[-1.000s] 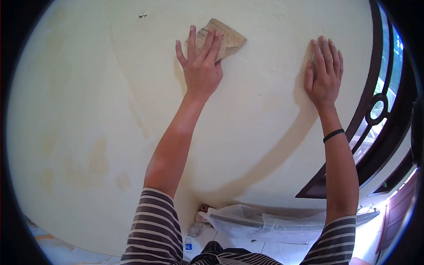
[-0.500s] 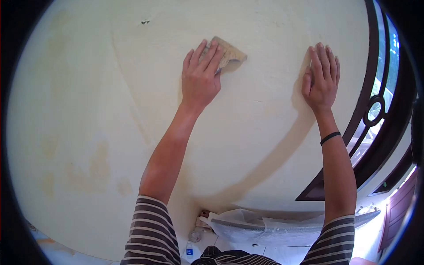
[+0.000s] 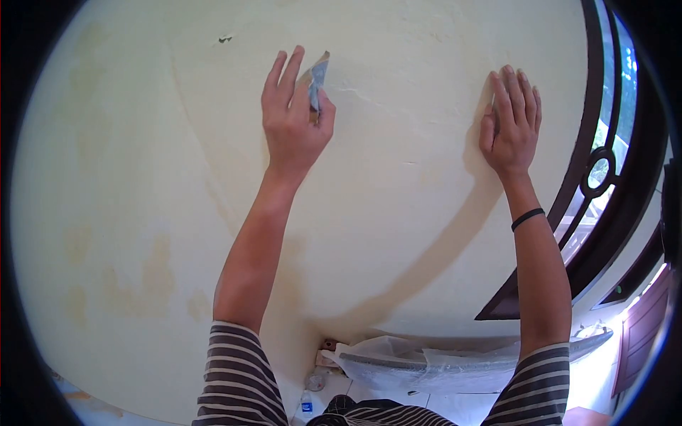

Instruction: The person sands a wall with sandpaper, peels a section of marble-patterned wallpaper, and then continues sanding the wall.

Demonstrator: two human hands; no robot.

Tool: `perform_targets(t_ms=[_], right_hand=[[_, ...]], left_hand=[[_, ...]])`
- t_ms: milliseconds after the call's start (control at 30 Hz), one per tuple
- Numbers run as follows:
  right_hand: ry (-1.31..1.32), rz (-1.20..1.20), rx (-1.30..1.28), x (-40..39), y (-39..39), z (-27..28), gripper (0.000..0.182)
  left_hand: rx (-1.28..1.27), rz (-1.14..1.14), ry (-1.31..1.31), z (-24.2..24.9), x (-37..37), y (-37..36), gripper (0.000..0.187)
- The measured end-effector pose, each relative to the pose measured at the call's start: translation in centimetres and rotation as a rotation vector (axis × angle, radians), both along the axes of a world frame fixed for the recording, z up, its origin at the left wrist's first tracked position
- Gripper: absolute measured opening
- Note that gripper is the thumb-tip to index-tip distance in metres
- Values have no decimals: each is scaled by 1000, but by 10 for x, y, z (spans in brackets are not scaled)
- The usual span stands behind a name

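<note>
My left hand (image 3: 293,128) is up at the cream wall (image 3: 383,213). Between its thumb and forefinger it pinches a folded piece of sandpaper (image 3: 317,82), worn tan on one side and bluish grey on the other. Two of its fingers point upward, apart from the paper. Farther right, my right hand (image 3: 511,124) lies against the wall with fingers stretched out and the thumb to the side. A small pale sliver shows beside its thumb; what it is, I cannot make out. A dark band (image 3: 528,219) circles the right wrist.
Dark window frame (image 3: 579,177) with glass borders the wall on the right. Below, a long object under clear plastic sheeting (image 3: 426,366) lies along the wall foot. A water bottle (image 3: 306,402) stands on the tiles. The wall has a chipped spot (image 3: 225,39) and stains.
My left hand has shifted left and slightly up, and the sandpaper has turned from flat on the wall to edge-on, showing its bluish side. The right hand stays at almost the same place.
</note>
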State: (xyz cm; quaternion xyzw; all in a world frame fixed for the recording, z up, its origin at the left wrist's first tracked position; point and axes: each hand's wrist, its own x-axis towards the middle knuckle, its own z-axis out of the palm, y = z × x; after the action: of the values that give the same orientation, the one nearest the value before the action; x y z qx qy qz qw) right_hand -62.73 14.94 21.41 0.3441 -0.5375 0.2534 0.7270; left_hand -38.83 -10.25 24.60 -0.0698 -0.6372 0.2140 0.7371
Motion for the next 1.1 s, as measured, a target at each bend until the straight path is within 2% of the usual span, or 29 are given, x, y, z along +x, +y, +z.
perform_targets(t_ms=[267, 367, 567, 667, 767, 867, 967, 1100], right_hand=[[-4, 12, 4, 3, 1, 0, 53], [-7, 13, -2, 3, 0, -1, 53], [2, 25, -4, 1, 1, 1, 51], [-4, 24, -1, 2, 1, 0, 51], [-5, 25, -1, 2, 1, 1, 51], [-8, 22, 1, 0, 2, 1, 51], [-4, 28, 1, 1, 2, 1, 50], [-3, 24, 1, -1, 2, 2, 50]], left_hand=[[192, -20, -59, -3, -28, -14, 35], [266, -70, -72, -8, -34, -15, 39], [322, -156, -58, -7, -27, -18, 36], [360, -262, -45, 0, -22, -17, 23], [399, -339, -49, 11, -11, -5, 20], [400, -246, -129, 20, -6, -12, 22], [417, -263, -74, 20, -8, 0, 14], [377, -354, -118, 15, -18, -2, 19]])
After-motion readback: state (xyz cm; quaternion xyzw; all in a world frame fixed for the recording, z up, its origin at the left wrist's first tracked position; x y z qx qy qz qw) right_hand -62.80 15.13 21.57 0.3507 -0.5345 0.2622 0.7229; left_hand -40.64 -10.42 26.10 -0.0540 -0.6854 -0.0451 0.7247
